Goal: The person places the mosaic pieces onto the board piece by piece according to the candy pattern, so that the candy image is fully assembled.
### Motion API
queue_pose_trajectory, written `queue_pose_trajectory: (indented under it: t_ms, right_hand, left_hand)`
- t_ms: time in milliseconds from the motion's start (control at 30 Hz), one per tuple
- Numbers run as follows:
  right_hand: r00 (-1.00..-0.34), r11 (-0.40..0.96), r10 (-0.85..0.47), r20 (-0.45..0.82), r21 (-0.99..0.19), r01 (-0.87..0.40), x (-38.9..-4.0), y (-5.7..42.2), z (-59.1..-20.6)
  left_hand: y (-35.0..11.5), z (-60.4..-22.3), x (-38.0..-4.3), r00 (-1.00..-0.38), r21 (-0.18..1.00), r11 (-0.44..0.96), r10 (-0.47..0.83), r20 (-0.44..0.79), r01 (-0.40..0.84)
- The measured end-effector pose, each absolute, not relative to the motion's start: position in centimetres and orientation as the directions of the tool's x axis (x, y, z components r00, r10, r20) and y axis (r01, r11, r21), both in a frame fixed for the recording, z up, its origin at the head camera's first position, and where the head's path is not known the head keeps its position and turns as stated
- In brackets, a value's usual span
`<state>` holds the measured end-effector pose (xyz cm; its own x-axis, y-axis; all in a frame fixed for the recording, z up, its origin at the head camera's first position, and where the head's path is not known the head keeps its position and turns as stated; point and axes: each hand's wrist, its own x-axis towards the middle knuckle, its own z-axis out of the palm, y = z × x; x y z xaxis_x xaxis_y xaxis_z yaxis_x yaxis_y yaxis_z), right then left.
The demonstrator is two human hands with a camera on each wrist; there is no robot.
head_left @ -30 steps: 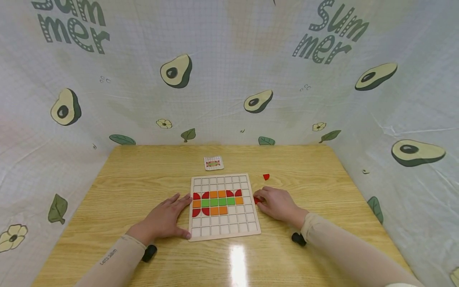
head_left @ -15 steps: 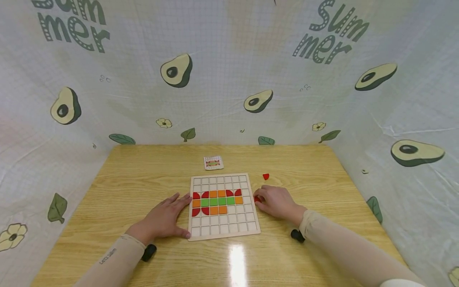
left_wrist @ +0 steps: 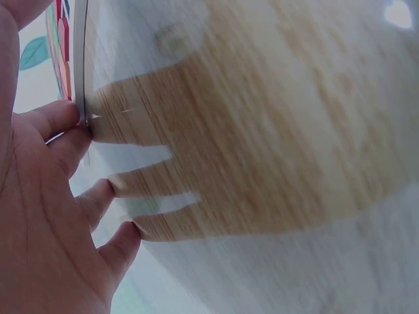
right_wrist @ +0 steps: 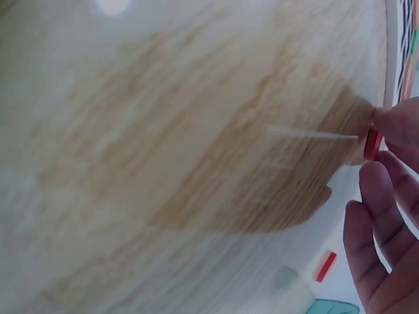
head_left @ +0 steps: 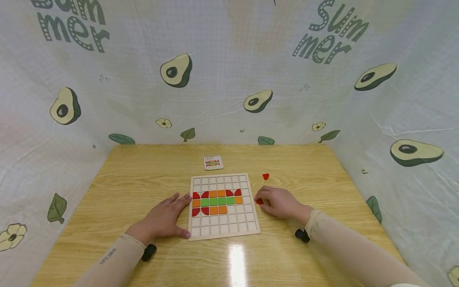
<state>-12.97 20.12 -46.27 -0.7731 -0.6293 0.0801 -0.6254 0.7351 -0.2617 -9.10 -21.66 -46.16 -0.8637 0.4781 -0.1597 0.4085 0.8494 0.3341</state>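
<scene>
A wooden grid board (head_left: pixel 233 229) lies mid-table in the head view, with red quarter-round, orange and green tiles (head_left: pixel 218 201) set in its middle rows. At its left edge rests my left hand (head_left: pixel 159 219), fingers spread, thumb on the near corner and fingertips at the side. Just off the board's right edge, my right hand (head_left: pixel 281 203) pinches a red quarter-round tile (right_wrist: pixel 372 144) between thumb and finger, close over the table. Seen in the right wrist view, the tile stands on edge between the fingertips.
Behind the right hand lies another red quarter-round tile (head_left: pixel 265 176). A small pattern card (head_left: pixel 213 163) sits beyond the board's far edge. Printed cloth (head_left: pixel 215 79) hangs around the back and sides of the wooden table (head_left: pixel 143 159).
My right hand, with the red tile, has shifted slightly to the right, away from the board. The left hand and the tiles on the board have stayed put.
</scene>
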Motion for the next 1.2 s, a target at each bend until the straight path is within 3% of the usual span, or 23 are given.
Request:
queue_pose_trajectory:
  t_ms: [200, 467, 767, 1200]
  right_hand:
    - [-0.762, 0.744, -0.644, 0.066, -0.179, -0.644, -13.0, 20.5, -46.3]
    - [-0.730, 0.694, -0.683, 0.015, -0.296, -0.656, -13.1, 21.6, -45.2]
    - [-0.742, 0.717, -0.668, 0.058, -0.215, -0.663, -13.1, 21.6, -45.8]
    - [-0.697, 0.668, -0.714, 0.070, -0.229, -0.708, -13.1, 21.5, -46.0]
  left_hand:
    - [-21.6, -46.1, -9.1, -0.861, 0.332, 0.849, 0.481, -0.164, 0.411]
    - [-21.5, -46.0, -9.0, -0.861, 0.332, 0.850, 0.480, -0.167, 0.409]
    - [-21.6, -46.1, -9.0, -0.862, 0.330, 0.851, 0.478, -0.168, 0.408]
    - [-21.7, -46.2, -8.9, -0.860, 0.339, 0.843, 0.487, -0.149, 0.419]
